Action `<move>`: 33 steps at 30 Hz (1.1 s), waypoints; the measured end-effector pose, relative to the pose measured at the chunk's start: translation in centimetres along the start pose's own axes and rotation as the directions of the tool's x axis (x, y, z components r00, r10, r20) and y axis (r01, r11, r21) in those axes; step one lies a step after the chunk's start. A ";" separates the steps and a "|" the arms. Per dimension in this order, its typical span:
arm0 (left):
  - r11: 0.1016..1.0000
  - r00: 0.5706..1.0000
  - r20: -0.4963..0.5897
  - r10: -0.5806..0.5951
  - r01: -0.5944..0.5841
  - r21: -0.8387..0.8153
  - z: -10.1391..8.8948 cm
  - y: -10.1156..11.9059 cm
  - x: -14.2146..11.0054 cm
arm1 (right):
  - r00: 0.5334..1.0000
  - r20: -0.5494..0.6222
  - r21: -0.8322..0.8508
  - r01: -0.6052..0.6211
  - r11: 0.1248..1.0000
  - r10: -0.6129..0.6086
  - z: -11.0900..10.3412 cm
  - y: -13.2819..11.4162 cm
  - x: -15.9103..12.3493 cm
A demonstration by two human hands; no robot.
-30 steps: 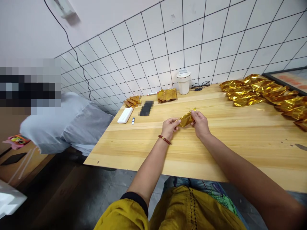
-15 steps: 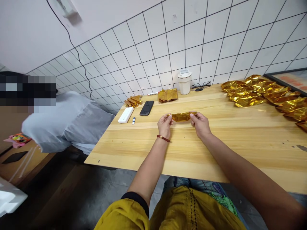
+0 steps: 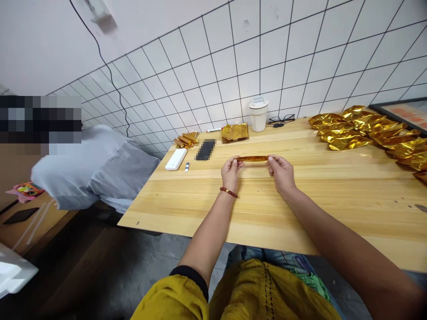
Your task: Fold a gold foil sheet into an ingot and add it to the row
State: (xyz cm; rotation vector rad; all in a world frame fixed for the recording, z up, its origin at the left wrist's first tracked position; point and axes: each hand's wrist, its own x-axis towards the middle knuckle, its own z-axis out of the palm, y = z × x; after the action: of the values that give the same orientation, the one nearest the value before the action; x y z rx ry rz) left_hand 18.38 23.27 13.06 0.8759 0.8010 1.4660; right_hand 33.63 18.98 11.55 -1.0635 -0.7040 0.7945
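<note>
At the far left a person in a grey top (image 3: 96,166) is sitting by the wooden table (image 3: 300,209), and near that end a white case (image 3: 175,159) and a small gold stack (image 3: 234,132) are lying by the tiled wall. The left hand (image 3: 231,171) and right hand (image 3: 282,171) are each pinching one end of a folded gold foil strip (image 3: 252,158), holding it taut and level just above the tabletop, apparently to keep the fold flat. Farther right, a heap of folded gold foil pieces (image 3: 363,131) is lying well apart, seemingly kept clear of the working space.

Foil strip (image 3: 252,158) btwn hands; cup (image 3: 258,115) behind, foil pile (image 3: 367,131) right.
</note>
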 end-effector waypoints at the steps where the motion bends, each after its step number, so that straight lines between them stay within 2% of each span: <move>1: 1.000 1.000 0.010 0.001 -0.001 0.011 0.1 -0.1 -0.1 | 1.000 -0.017 -0.002 -0.010 1.000 0.010 0.0 0.1 0.1; 4: 1.000 1.000 0.016 -0.008 0.008 0.029 0.3 -0.3 -0.2 | 0.998 -0.056 0.005 -0.034 0.999 0.034 0.0 0.2 0.2; 9: 0.998 0.999 -0.034 -0.038 0.040 0.053 0.3 -0.6 -0.2 | 0.995 -0.078 0.001 -0.060 0.998 0.060 0.0 0.0 0.2; 13: 0.998 0.999 -0.034 -0.040 0.041 0.049 0.3 -0.8 -0.3 | 0.994 -0.097 0.014 -0.047 0.999 0.049 0.1 0.0 0.1; 20: 0.998 0.999 -0.001 -0.045 0.045 0.037 0.3 -1.3 -0.5 | 0.998 -0.035 -0.005 -0.053 0.999 0.052 0.0 0.2 -0.1; 30: 0.993 0.999 0.039 -0.019 0.014 0.117 0.3 -1.6 -0.5 | 0.999 0.010 -0.017 -0.033 0.999 0.033 0.1 0.1 -0.2; 33: 0.990 1.000 0.015 -0.021 0.019 0.143 0.2 -1.9 -0.3 | 0.999 -0.003 0.000 -0.033 0.999 0.033 0.1 -0.1 -0.3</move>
State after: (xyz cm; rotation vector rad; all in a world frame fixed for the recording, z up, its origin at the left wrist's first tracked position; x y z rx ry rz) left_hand 19.44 23.06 11.49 0.9837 0.9088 1.3951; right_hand 33.44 18.74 11.66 -1.0788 -0.6854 0.8208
